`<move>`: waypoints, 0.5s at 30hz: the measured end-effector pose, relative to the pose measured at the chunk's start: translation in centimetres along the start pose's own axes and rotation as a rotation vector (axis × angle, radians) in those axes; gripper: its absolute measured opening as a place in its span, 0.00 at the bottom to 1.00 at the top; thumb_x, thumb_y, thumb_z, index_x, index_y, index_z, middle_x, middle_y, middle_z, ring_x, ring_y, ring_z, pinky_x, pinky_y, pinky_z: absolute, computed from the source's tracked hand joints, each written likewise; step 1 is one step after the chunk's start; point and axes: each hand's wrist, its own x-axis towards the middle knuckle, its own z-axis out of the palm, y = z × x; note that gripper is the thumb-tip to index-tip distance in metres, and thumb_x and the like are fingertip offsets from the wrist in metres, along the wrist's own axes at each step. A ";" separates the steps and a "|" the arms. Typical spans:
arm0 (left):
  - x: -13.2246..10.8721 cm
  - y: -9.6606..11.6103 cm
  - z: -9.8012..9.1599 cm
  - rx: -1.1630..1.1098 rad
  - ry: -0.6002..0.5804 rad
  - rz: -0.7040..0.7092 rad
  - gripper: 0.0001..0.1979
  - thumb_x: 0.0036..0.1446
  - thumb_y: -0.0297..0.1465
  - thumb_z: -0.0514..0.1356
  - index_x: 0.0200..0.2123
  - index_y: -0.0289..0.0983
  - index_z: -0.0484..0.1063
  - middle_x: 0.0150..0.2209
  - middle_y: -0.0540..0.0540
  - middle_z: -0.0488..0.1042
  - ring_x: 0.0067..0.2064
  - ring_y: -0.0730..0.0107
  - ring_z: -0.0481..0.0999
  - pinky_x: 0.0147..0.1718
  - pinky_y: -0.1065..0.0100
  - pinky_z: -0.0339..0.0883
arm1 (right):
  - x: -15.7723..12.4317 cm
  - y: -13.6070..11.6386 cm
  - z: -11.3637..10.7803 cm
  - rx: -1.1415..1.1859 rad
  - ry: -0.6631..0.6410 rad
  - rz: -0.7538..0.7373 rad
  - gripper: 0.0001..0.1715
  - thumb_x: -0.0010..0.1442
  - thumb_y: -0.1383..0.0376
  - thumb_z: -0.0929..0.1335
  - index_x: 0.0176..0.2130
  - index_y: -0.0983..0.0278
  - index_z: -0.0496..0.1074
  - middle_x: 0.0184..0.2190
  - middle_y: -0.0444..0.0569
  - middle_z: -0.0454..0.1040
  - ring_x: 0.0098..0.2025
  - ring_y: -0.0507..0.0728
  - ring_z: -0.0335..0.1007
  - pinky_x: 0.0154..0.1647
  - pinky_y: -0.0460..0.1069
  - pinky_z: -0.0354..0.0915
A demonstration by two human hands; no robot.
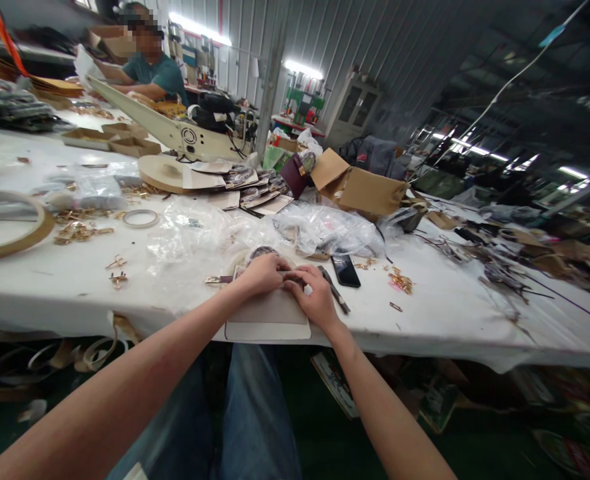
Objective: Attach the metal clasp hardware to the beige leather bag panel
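At the table's front edge lies a pale, flat panel (269, 319), with both hands over its far part. My left hand (261, 275) has its fingers pinched together at the panel's far side. My right hand (315, 292) is closed opposite it, fingertips nearly meeting the left ones. What the fingers grip is mostly hidden; a narrow greyish edge shows between them. A dark strap end with gold metal (218, 280) sticks out left of the panel. Just right of my right hand are a dark narrow tool or strip (335, 291) and a black phone (346, 271).
Crumpled clear plastic (189, 230) lies beyond my hands. Small gold metal fittings (401, 280) are scattered right, with more at left near tape rolls (141, 218). Farther back stand stacked pale pieces (215, 180), a cardboard box (369, 190) and a cream machine (175, 130). A co-worker (155, 77) sits back left.
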 end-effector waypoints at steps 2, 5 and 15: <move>-0.1 0.0 0.0 0.006 -0.001 0.015 0.12 0.63 0.34 0.68 0.45 0.38 0.90 0.43 0.39 0.88 0.45 0.54 0.83 0.48 0.64 0.74 | -0.4 0.0 0.3 0.019 0.032 0.000 0.10 0.76 0.58 0.75 0.53 0.56 0.86 0.52 0.54 0.81 0.58 0.66 0.78 0.63 0.61 0.73; -0.2 0.1 0.0 0.012 0.000 0.032 0.13 0.63 0.33 0.67 0.45 0.39 0.90 0.44 0.39 0.88 0.47 0.53 0.84 0.51 0.63 0.74 | -0.6 -0.1 0.3 0.031 0.050 0.019 0.10 0.76 0.59 0.75 0.53 0.56 0.86 0.52 0.55 0.80 0.58 0.66 0.78 0.63 0.60 0.74; 0.4 -0.1 0.4 0.023 0.002 -0.024 0.14 0.58 0.33 0.69 0.46 0.40 0.90 0.43 0.40 0.88 0.46 0.52 0.84 0.48 0.64 0.74 | -0.8 -0.2 0.2 0.042 0.071 0.055 0.10 0.75 0.58 0.76 0.53 0.56 0.86 0.52 0.54 0.82 0.58 0.65 0.79 0.62 0.59 0.75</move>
